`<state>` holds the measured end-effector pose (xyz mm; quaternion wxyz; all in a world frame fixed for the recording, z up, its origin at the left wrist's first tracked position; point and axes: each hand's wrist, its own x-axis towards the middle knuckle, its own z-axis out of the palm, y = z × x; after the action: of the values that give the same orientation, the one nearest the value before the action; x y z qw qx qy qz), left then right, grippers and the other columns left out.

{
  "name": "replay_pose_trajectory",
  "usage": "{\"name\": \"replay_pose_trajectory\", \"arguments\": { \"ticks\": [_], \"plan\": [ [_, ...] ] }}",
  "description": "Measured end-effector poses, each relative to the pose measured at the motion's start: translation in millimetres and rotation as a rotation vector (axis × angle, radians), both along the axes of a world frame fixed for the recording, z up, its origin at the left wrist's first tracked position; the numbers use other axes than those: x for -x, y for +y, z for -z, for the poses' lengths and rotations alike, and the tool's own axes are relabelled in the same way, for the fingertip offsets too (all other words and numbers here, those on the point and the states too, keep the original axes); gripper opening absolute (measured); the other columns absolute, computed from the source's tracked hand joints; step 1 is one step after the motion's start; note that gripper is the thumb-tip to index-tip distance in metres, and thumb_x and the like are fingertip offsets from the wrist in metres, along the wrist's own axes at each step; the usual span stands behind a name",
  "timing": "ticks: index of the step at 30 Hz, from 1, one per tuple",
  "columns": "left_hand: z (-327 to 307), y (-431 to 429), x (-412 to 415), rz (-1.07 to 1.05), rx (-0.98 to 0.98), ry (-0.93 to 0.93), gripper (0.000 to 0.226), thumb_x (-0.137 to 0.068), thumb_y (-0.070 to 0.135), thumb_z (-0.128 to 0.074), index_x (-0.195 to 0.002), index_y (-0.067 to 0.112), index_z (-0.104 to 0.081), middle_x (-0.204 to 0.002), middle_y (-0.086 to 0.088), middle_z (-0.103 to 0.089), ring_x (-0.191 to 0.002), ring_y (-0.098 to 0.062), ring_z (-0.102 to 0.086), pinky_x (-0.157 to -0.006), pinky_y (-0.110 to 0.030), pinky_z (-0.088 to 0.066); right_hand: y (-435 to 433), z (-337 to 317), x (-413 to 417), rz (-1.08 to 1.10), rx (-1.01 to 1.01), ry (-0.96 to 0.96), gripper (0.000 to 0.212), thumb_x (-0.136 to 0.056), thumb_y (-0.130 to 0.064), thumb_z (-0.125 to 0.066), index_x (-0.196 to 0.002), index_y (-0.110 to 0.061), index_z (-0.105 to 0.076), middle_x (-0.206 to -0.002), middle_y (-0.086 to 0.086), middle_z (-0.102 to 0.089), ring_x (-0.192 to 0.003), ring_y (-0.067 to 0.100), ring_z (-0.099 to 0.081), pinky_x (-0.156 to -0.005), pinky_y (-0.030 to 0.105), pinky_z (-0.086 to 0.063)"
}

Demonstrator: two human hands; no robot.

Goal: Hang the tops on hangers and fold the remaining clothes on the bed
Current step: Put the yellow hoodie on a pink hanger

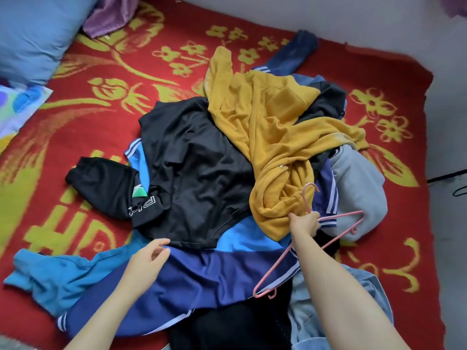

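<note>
A heap of clothes lies on the bed. A mustard-yellow top (pixel 273 132) drapes over the pile's right side, and a black shiny top (pixel 197 173) is spread in the middle. Beneath them are a blue and navy striped garment (pixel 217 274), a grey piece (pixel 358 188) and denim (pixel 369 294). My right hand (pixel 304 222) grips a pink wire hanger (pixel 326 245) at its neck, and pinches the yellow top's lower edge too. My left hand (pixel 149 258) hovers open, fingers apart, just by the black top's bottom hem.
The bed carries a red blanket (pixel 106 117) with yellow flower patterns. A blue pillow (pixel 32 34) and a purple cloth (pixel 108 16) lie at the far left corner. A patterned sheet (pixel 17 107) shows at the left edge. Grey floor (pixel 449 122) runs along the right.
</note>
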<state>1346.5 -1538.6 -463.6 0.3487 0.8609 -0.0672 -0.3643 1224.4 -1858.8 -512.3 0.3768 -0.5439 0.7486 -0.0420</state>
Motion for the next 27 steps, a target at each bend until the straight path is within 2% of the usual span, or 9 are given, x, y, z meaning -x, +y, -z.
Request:
{"name": "replay_pose_trajectory", "arguments": {
  "ticks": [4,6,9,11,16,19,22,24,27],
  "plan": [
    [1,7,12,0.004,0.009,0.012,0.03,-0.088,0.003,-0.059,-0.09,0.034,-0.059,-0.086,0.001,-0.064,-0.086,-0.015,-0.059,-0.078,-0.025,-0.038,2,-2,9,-0.052,0.047,0.043,0.02,-0.087,-0.008,-0.052,-0.107,-0.007,-0.048,-0.119,0.021,-0.054,-0.109,0.038,-0.052,-0.089,0.039,-0.041],
    [-1,7,19,0.004,0.014,0.019,0.03,-0.088,0.004,-0.059,-0.09,0.033,-0.059,-0.087,-0.001,-0.064,-0.085,-0.014,-0.058,-0.076,-0.023,-0.039,9,-10,13,-0.108,0.065,0.047,0.015,-0.086,-0.004,-0.048,-0.099,-0.01,-0.046,-0.116,0.018,-0.056,-0.107,0.036,-0.053,-0.085,0.037,-0.04],
    [-7,1,26,0.003,0.023,0.053,0.022,-0.089,0.007,-0.059,-0.098,0.027,-0.061,-0.09,-0.002,-0.065,-0.089,-0.018,-0.059,-0.071,-0.019,-0.04,25,-23,25,-0.132,0.076,0.041,0.016,-0.085,-0.003,-0.046,-0.099,-0.011,-0.045,-0.116,0.017,-0.056,-0.107,0.036,-0.053,-0.083,0.037,-0.039],
    [-11,-7,29,0.019,0.036,0.048,0.021,-0.09,0.008,-0.058,-0.099,0.027,-0.06,-0.089,-0.001,-0.065,-0.091,-0.02,-0.059,-0.076,-0.024,-0.038,34,-33,34,-0.114,0.079,0.051,0.023,-0.086,-0.003,-0.046,-0.108,-0.006,-0.048,-0.118,0.017,-0.055,-0.109,0.037,-0.053,-0.085,0.038,-0.039],
    [-40,-29,40,0.082,0.086,0.004,0.019,-0.091,0.01,-0.057,-0.102,0.026,-0.057,-0.087,0.005,-0.062,-0.085,-0.012,-0.056,-0.076,-0.021,-0.034,37,-67,62,-0.041,0.138,0.0,0.023,-0.084,0.0,-0.045,-0.107,-0.004,-0.048,-0.115,0.018,-0.055,-0.107,0.037,-0.051,-0.083,0.039,-0.038],
    [-60,-38,52,0.124,0.112,-0.018,0.017,-0.092,0.012,-0.056,-0.104,0.023,-0.058,-0.09,0.0,-0.062,-0.088,-0.016,-0.056,-0.077,-0.021,-0.034,40,-102,74,-0.055,0.237,-0.075,0.017,-0.082,0.0,-0.046,-0.098,-0.007,-0.047,-0.11,0.019,-0.057,-0.102,0.038,-0.053,-0.08,0.038,-0.038],
    [-80,-44,64,0.165,0.136,-0.047,0.021,-0.092,0.012,-0.055,-0.111,0.015,-0.061,-0.094,-0.005,-0.063,-0.091,-0.019,-0.056,-0.08,-0.023,-0.035,46,-144,85,-0.095,0.374,-0.118,0.017,-0.082,-0.001,-0.05,-0.098,-0.004,-0.049,-0.108,0.018,-0.057,-0.099,0.038,-0.054,-0.078,0.037,-0.037],
    [-90,-48,72,0.186,0.142,-0.069,0.025,-0.092,0.013,-0.054,-0.117,0.011,-0.061,-0.096,-0.005,-0.063,-0.092,-0.019,-0.056,-0.08,-0.023,-0.036,48,-174,95,-0.143,0.466,-0.162,0.014,-0.081,0.0,-0.051,-0.091,-0.007,-0.045,-0.102,0.018,-0.056,-0.089,0.035,-0.053,-0.071,0.035,-0.032],
    [-106,-59,81,0.225,0.172,-0.137,0.037,-0.091,0.017,-0.056,-0.128,0.013,-0.053,-0.118,-0.007,-0.06,-0.104,-0.019,-0.053,-0.09,-0.026,-0.038,47,-227,117,-0.244,0.637,-0.224,0.019,-0.081,0.003,-0.054,-0.085,-0.008,-0.038,-0.087,0.012,-0.05,-0.077,0.027,-0.044,-0.063,0.028,-0.021]
  ]
}}
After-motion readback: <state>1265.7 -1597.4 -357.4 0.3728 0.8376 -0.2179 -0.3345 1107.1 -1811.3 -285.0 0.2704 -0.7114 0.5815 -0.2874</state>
